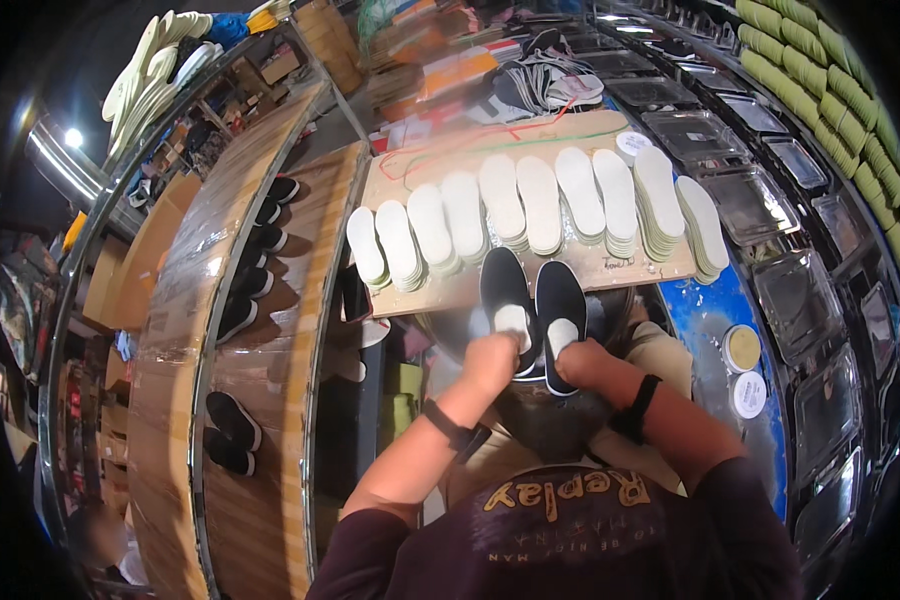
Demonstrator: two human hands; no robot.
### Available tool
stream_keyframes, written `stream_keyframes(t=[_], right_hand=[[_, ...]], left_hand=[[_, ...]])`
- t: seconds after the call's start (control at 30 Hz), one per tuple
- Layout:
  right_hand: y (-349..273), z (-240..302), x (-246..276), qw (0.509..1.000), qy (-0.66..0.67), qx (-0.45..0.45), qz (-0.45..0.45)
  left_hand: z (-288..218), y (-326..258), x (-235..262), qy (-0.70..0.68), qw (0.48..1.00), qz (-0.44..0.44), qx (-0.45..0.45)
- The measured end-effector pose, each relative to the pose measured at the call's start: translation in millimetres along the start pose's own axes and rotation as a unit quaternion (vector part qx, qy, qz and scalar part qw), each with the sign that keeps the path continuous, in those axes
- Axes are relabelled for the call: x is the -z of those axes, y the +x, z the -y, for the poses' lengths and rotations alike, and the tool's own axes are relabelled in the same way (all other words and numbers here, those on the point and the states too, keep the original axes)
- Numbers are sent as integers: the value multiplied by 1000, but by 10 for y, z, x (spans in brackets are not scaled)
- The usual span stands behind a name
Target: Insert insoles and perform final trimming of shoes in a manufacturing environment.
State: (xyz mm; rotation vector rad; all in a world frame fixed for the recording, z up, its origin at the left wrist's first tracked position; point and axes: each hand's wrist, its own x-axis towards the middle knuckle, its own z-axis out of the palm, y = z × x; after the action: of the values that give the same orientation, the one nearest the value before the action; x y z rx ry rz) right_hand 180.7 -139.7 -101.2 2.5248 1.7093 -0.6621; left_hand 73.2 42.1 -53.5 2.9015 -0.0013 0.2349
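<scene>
Nearest the camera is the person's dark printed shirt (570, 550), with a dark band (453, 430) on the left wrist and another (637, 408) on the right. Just past them, in front of the body, are two black slip-on shoes held side by side, toes pointing away, each showing a white lining. The left hand (492, 362) is curled closed at the heel of the left shoe (503, 275) and has hold of it. The right hand (580, 364) grips the right shoe (560, 290) at its opening, its fingertips hidden inside. Beyond the toes, a wooden desk (430, 298) carries a row of stacked white insoles (538, 205), with a white round lid (631, 143) behind. On the right, two more round containers (743, 350) stand on a blue surface (700, 310), beside rectangular trays (695, 135). On the left, dark shoes (234, 425) lie on a wooden rack (255, 515).
</scene>
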Motion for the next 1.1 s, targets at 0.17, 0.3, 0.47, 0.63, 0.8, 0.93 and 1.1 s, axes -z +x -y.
stream_keyframes(t=[0.17,0.3,0.47,0.63,0.8,0.93,1.1], right_hand=[[-119,-49,-134,997,6,-20,-72],[-226,62,-8,989,27,-21,-143],[-118,411,26,879,97,122,-450],[113,662,82,960,-91,40,-261],[276,574,163,964,-1,57,-261],[127,651,249,934,140,118,-307],[59,669,-175,948,135,102,-270]], left_hand=[[-187,-24,183,0,999,-46,-1],[-7,9,56,22,996,-82,8],[-35,-2,269,-36,966,-249,68],[-2,-30,343,-82,953,-265,124],[-126,-172,509,-114,963,-227,91],[-67,-263,477,-40,990,-135,25],[-32,-138,89,44,996,76,-17]])
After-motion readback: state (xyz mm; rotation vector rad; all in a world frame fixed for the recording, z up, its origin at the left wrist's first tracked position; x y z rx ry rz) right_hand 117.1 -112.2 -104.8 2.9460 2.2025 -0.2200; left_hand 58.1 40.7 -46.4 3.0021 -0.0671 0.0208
